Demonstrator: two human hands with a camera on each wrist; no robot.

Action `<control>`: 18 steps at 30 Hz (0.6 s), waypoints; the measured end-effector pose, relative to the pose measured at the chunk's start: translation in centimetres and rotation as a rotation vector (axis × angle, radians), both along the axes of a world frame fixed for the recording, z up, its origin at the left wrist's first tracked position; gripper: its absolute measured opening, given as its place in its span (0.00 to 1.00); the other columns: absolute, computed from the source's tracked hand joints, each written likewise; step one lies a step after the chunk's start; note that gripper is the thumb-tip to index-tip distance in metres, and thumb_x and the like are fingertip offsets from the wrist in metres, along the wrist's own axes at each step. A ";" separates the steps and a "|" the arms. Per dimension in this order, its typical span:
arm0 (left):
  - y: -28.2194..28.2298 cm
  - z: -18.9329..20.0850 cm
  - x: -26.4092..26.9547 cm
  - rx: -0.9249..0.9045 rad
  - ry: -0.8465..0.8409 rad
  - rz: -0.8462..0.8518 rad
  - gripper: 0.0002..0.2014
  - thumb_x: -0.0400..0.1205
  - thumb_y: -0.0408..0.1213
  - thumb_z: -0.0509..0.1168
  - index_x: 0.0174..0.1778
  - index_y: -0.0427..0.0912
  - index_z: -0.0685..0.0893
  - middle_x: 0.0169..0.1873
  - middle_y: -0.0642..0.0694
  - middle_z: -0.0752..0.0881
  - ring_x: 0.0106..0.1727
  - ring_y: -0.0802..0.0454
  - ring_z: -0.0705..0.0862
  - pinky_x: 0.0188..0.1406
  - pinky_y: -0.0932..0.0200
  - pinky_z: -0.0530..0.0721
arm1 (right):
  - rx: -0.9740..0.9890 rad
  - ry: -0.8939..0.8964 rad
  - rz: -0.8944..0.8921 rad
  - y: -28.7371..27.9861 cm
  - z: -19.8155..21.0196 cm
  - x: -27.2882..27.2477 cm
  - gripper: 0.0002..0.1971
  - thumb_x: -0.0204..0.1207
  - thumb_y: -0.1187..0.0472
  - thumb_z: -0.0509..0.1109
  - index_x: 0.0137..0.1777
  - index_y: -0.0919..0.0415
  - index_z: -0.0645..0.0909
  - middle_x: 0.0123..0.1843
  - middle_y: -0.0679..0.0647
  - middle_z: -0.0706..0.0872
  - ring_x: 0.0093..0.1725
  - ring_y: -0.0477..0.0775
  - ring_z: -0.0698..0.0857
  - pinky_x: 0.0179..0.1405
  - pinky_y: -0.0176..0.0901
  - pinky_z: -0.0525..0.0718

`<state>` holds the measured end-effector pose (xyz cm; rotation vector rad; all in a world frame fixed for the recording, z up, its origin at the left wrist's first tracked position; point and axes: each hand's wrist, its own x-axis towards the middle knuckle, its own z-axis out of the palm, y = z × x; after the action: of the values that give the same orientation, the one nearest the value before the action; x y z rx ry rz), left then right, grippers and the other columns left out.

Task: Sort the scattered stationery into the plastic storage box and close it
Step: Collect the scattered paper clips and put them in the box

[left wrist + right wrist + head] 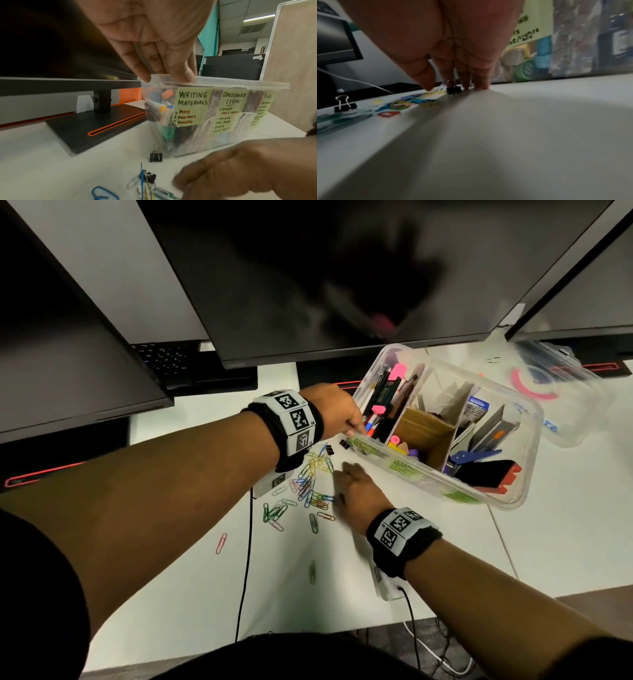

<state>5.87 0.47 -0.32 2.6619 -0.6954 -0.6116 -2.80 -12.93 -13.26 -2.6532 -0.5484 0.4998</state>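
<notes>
The clear plastic storage box (pixel 513 419) stands open on the white desk, its compartments filled with pens, markers and tools; green labels (pixel 192 106) name the sections. My left hand (pixel 349 422) rests straight fingertips (pixel 181 75) on the rim at the box's near-left corner. Several coloured paper clips (pixel 308 487) lie scattered just left of the box. My right hand (pixel 342 481) reaches into them, fingers straight with the tips on the desk. A black binder clip (pixel 453 90) sits between its thumb and fingers, not visibly pinched. Another binder clip (pixel 155 157) stands by the box corner.
The box's clear lid (pixel 575 405) lies behind and to the right of the box. Dark monitors (pixel 342 268) overhang the back of the desk, with a black stand base (pixel 96 125) left of the box. A black cable (pixel 246 559) runs off the desk's front edge.
</notes>
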 end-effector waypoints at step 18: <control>2.2 -2.3 -2.9 -0.115 -0.282 0.012 0.21 0.82 0.29 0.63 0.71 0.47 0.78 0.75 0.44 0.73 0.78 0.44 0.68 0.76 0.56 0.65 | 0.060 0.032 0.190 0.5 1.4 1.7 0.25 0.80 0.62 0.61 0.77 0.58 0.68 0.81 0.60 0.67 0.80 0.60 0.66 0.79 0.46 0.63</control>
<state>2.93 2.66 -2.61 2.6673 -0.7635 -0.1855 -1.10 -12.45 -11.91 -2.5444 -0.7977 0.5705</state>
